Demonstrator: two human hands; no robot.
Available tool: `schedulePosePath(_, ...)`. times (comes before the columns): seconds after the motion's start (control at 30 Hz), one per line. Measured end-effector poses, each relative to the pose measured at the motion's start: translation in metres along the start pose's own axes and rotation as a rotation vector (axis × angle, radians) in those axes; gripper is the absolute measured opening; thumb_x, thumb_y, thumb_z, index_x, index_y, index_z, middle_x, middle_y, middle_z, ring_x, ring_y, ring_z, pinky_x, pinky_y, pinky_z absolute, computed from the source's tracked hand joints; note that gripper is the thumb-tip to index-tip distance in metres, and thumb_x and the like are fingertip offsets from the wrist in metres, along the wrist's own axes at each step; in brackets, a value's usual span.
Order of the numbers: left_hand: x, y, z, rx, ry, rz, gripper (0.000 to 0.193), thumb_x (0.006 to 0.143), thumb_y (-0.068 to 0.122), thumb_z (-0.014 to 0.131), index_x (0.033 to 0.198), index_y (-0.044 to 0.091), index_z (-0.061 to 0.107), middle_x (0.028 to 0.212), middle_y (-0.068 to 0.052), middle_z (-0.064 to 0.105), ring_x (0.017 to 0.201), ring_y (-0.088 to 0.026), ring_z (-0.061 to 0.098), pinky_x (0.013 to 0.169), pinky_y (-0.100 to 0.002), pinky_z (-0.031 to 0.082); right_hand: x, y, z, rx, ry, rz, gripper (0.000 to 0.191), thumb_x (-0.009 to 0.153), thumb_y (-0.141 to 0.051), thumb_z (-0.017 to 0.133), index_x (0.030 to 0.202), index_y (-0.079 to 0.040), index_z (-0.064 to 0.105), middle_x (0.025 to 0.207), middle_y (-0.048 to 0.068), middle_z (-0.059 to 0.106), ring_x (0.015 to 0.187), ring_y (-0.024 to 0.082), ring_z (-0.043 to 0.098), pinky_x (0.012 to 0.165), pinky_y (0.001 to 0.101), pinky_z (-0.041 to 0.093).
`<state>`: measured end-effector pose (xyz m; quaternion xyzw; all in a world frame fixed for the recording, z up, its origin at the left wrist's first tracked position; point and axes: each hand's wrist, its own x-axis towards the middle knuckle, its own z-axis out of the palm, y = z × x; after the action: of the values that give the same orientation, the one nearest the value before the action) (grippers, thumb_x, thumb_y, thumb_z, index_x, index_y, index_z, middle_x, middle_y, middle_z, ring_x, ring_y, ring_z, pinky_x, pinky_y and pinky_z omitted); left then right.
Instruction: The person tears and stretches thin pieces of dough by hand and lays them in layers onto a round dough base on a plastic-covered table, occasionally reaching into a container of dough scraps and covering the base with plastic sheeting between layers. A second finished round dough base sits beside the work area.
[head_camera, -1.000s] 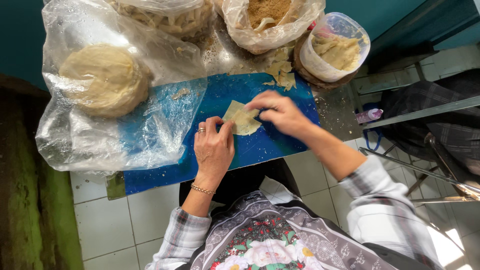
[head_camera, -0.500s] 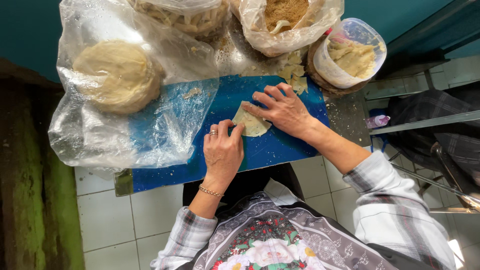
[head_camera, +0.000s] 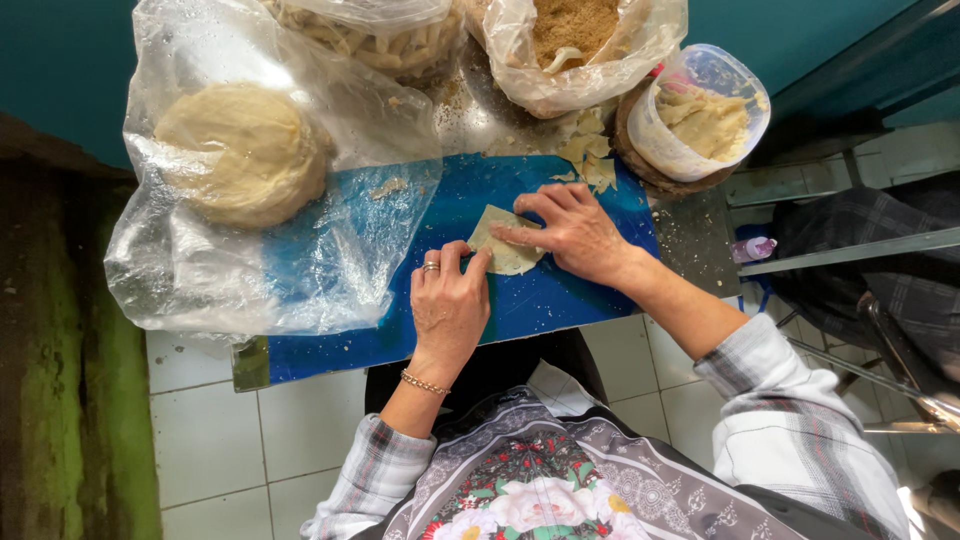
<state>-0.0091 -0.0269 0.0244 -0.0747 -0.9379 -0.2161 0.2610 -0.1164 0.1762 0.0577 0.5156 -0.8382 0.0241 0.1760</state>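
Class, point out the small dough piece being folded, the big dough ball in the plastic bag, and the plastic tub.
dough piece (head_camera: 512, 256), head view, its bare lower edge.
dough ball (head_camera: 238, 150), head view, middle of its top.
plastic tub (head_camera: 742, 128), head view, its right rim.

The person wears a plaid shirt (head_camera: 800, 440) in grey, white and faint red, sleeves pushed up past the wrists. Over it, at the bottom of the frame, lies a grey paisley apron (head_camera: 540, 480) with red and white flowers. The left hand (head_camera: 448, 305) bears 1 silver ring (head_camera: 430, 267) and a thin gold chain bracelet (head_camera: 424, 383); the right hand (head_camera: 575, 235) is bare.
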Motion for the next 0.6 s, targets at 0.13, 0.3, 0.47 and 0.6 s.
schedulePosePath(0.13,0.001,-0.002,-0.002,-0.018,0.008,-0.001,0.028,0.083,0.007,0.074,0.111,0.013,0.073,0.105,-0.004,0.061,0.094,-0.024,0.059,0.074,-0.038,0.044,0.018,0.022,0.008,-0.019,-0.031,-0.057,0.066,0.081,-0.006,0.069,0.139,-0.036,0.067,0.125,-0.002,0.059,0.116,0.02,0.055,0.101,0.039,0.039)
schedulePosePath(0.3,0.004,-0.001,-0.005,-0.024,0.012,-0.014,0.03,0.081,0.008,0.075,0.11,0.013,0.073,0.105,-0.005,0.061,0.094,-0.026,0.059,0.073,-0.038,0.043,0.023,0.047,-0.003,-0.087,-0.075,-0.021,0.046,0.077,-0.006,0.07,0.112,-0.036,0.074,0.12,-0.002,0.064,0.115,0.022,0.058,0.099,0.0394,0.041)
schedulePosePath(0.47,0.004,0.001,-0.006,-0.047,-0.001,-0.02,0.029,0.08,0.007,0.075,0.109,0.013,0.072,0.105,-0.005,0.062,0.093,-0.025,0.058,0.072,-0.039,0.043,0.045,0.128,-0.037,-0.205,0.285,0.308,0.027,0.103,-0.012,0.068,0.123,-0.027,0.078,0.102,0.0,0.071,0.093,0.021,0.061,0.08,0.0411,0.042)
schedulePosePath(0.6,0.004,0.0,-0.008,-0.054,-0.007,-0.029,0.027,0.081,0.008,0.075,0.108,0.013,0.071,0.104,-0.004,0.062,0.092,-0.025,0.058,0.071,-0.039,0.042,0.079,0.171,-0.023,-0.171,-0.21,0.505,0.008,0.101,-0.036,0.075,0.105,-0.035,0.082,0.099,0.004,0.069,0.095,0.028,0.064,0.081,0.0477,0.047)
